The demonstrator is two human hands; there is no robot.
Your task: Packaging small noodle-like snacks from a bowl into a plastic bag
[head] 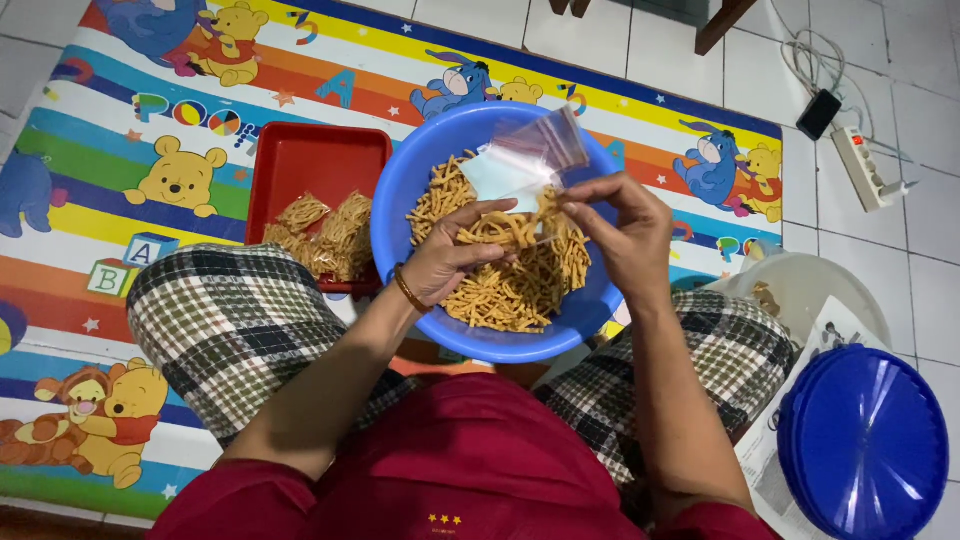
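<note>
head view: my left hand point(455, 262) cups a pinch of fried snack sticks point(510, 290) over the blue basin point(400, 190) | right hand point(620, 235) pinches open a clear zip bag point(525, 165) | I'd keep its mouth wide, directly above the basin, feeding small pinches | count: one basin, one red tray point(320, 160) of filled packs, maybe four, one blue lid point(862, 440)

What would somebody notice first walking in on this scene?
Probably the blue basin of orange snack sticks at the centre, over the person's lap. Above it, the left hand holds a heap of sticks while the right hand pinches a small clear bag. To the left, a red tray with filled packets sits on a bright cartoon play mat.
</note>
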